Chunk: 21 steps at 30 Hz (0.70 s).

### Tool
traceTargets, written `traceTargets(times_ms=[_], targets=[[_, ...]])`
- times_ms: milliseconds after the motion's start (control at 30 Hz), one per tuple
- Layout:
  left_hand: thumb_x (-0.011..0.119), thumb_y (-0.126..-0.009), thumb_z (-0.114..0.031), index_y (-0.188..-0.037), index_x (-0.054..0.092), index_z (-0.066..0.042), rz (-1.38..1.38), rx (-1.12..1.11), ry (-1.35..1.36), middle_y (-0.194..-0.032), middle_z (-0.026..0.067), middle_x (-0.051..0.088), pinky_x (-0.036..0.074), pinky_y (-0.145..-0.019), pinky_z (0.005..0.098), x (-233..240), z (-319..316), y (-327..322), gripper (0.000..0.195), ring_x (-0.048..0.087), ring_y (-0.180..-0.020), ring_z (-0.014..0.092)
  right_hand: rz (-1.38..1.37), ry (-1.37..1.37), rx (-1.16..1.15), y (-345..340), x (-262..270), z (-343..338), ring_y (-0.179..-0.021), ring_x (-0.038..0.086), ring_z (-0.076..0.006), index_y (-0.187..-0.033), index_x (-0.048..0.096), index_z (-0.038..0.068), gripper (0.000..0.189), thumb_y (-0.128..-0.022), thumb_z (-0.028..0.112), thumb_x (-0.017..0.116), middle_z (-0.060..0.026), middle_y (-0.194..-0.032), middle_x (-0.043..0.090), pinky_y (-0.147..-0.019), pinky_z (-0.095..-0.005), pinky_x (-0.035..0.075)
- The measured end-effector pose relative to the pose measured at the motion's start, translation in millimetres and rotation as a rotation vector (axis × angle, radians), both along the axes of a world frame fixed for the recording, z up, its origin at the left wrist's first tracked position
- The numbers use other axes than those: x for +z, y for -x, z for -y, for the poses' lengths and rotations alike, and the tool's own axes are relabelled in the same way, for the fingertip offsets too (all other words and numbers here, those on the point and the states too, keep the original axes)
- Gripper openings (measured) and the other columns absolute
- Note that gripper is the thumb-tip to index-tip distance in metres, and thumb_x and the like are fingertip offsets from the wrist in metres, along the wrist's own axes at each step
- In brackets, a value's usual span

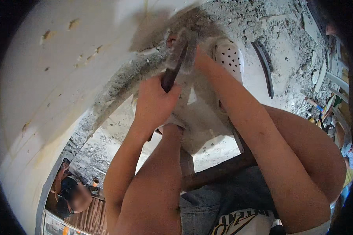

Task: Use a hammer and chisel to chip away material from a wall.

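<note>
My left hand (157, 100) is closed around the dark handle of a hammer-like tool (173, 73). Its grey head is smeared by motion near the base of the wall. Beyond that blur, my right hand (200, 55) is mostly hidden, with a few fingertips showing left of the tool head. Whether those fingers hold something cannot be made out. Both hands are over a rough strip of broken mortar (129, 72) where the pale wall (56, 76) meets the floor. Close to my right wrist is my white perforated clog (230, 57).
A curved brush (264, 69) with dark bristles lies on the dusty floor. Rubble (253, 22) spreads across the top right. Mixed tools (323, 110) and metal strips (337, 82) crowd the right edge. Another person (73, 196) is at lower left, near a brown slatted surface (89, 216).
</note>
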<state>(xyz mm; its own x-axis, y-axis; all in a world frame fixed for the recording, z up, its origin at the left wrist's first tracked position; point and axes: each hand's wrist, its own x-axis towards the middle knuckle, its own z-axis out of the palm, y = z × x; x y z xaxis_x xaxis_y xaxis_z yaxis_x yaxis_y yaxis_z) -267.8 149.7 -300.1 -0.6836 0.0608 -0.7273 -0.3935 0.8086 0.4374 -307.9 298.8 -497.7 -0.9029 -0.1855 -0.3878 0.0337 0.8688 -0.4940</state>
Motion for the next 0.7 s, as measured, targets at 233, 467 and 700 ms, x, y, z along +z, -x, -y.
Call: traceTargets(times_ms=[233,467,700], targets=[[0.053,-0.087,-0.006,-0.096,0.057,-0.003,-0.298,-0.070,-0.514,-0.087,0.0001,0.057,0.041,-0.064,0.0242,46,13,-7,0.011,0.052,-0.076,0.011,-0.320,0.440,-0.179,2,9,15,-0.071,0.063,-0.0344,-0.088,0.066,0.010,0.017,-0.075,0.019,0.059,-0.0158,-0.074,0.064,-0.068,-0.0452,0.051],[0.061,-0.070,-0.017,-0.070,0.057,0.006,-0.036,-0.024,-0.121,-0.057,0.0203,0.055,0.044,-0.057,0.0414,0,-17,0,0.023,0.060,-0.058,0.035,-0.092,0.623,-0.309,-2,-58,-14,-0.079,0.059,-0.0281,-0.097,0.063,0.006,0.023,-0.077,0.018,0.061,-0.0128,-0.084,0.062,-0.072,-0.0403,0.049],[0.061,-0.082,-0.017,-0.075,0.057,-0.003,-0.296,0.192,-0.364,-0.058,0.0005,0.051,0.039,-0.050,0.0250,30,-2,-23,0.017,0.048,-0.054,0.008,-0.296,0.322,-0.115,9,23,6,-0.072,0.062,-0.0355,-0.090,0.067,0.009,0.021,-0.079,0.026,0.061,-0.0146,-0.076,0.065,-0.070,-0.0453,0.051]])
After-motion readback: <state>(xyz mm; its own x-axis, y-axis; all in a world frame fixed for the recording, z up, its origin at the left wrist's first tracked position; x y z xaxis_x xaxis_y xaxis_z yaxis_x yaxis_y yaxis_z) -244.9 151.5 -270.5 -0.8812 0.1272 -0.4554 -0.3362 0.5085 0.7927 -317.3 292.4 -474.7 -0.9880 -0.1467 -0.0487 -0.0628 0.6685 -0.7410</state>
